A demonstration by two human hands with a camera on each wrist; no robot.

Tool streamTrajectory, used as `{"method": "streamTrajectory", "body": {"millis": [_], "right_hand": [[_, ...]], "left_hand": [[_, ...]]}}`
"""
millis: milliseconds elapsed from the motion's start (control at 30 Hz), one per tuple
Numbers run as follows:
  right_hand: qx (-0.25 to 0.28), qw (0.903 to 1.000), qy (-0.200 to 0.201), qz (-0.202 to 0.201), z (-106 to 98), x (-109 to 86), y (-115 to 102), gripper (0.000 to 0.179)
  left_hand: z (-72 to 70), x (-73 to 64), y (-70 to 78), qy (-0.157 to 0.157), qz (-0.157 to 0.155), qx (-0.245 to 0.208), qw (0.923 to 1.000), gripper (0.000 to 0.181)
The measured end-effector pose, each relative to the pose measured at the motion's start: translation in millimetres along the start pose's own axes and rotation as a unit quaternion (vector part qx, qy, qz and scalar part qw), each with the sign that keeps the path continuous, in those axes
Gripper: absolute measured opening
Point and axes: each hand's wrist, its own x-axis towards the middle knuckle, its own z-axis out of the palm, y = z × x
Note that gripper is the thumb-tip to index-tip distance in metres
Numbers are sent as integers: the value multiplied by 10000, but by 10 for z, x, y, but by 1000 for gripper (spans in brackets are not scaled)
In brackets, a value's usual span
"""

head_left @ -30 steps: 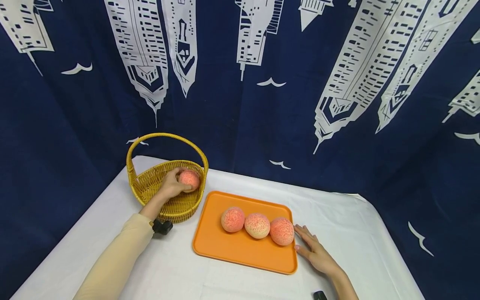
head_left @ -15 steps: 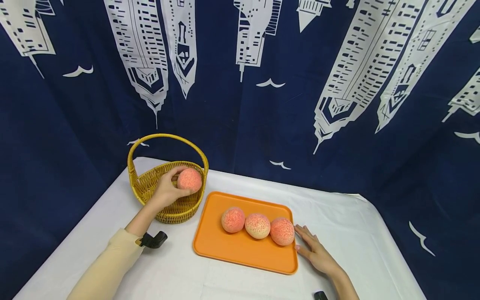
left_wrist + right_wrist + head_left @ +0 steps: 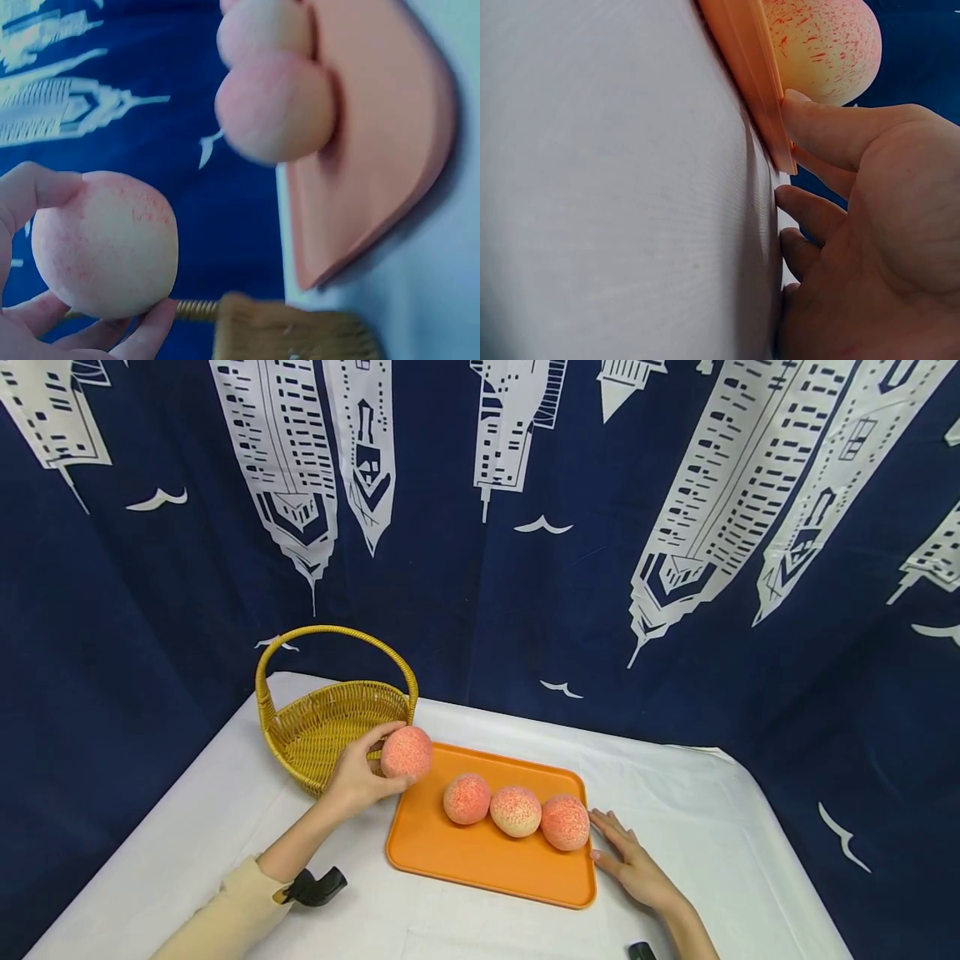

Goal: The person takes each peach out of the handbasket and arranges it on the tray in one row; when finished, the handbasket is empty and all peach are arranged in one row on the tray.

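My left hand (image 3: 362, 781) grips a pinkish-orange speckled peach (image 3: 407, 752), thumb on one side and fingers round the other. In the head view this peach overlaps the right rim of the wicker basket (image 3: 300, 768) and the left edge of the orange tray (image 3: 450, 868). Seen from the left wrist, the held peach (image 3: 109, 244) is pale with a pink blush. Three more peaches lie in a row on the tray: a left one (image 3: 467, 799), a paler middle one (image 3: 516, 812) and a right one (image 3: 566, 822). At the tray's right edge, my right hand (image 3: 637, 868) rests with fingers extended, thumb at the rim.
The yellow-brown basket has a tall arched handle (image 3: 337, 630) and stands at the back left of the white-covered table (image 3: 480, 935). Behind the table hangs a dark blue curtain (image 3: 465, 610) with white buildings and birds.
My left hand has lifted the peach out of the basket and carried it right and nearer, towards the tray's left edge. The right hand and the three peaches on the tray stay put.
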Motion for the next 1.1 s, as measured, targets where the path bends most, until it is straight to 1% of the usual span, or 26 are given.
{"method": "streamTrajectory", "body": {"millis": [133,200,300,367,467,600,800,1100], "right_hand": [[-14,10000,-7,20,-1,1,-9,62],[-38,10000,-3,2,4,1,-10,62],[-48,10000,-13,-31,10,0,-8,62],[-51,10000,-17,-36,11,0,-7,62],[-59,10000,-9,-28,10,1,-3,62],[-58,10000,10,-44,13,0,5,62],[-25,10000,-16,-29,16,-2,4,62],[17,10000,16,-67,15,0,3,61]], "left_hand": [[170,-119,-33,75,-114,132,9998,78],[249,-189,-74,186,-73,302,9993,77],[350,-283,-162,340,19,442,9984,76],[401,-330,-225,406,59,456,9981,75],[455,-367,-314,412,66,396,9983,75],[486,-368,-389,425,19,361,9984,76],[488,-323,-454,427,-58,325,9985,76],[479,-219,-513,482,-65,582,9971,76]]}}
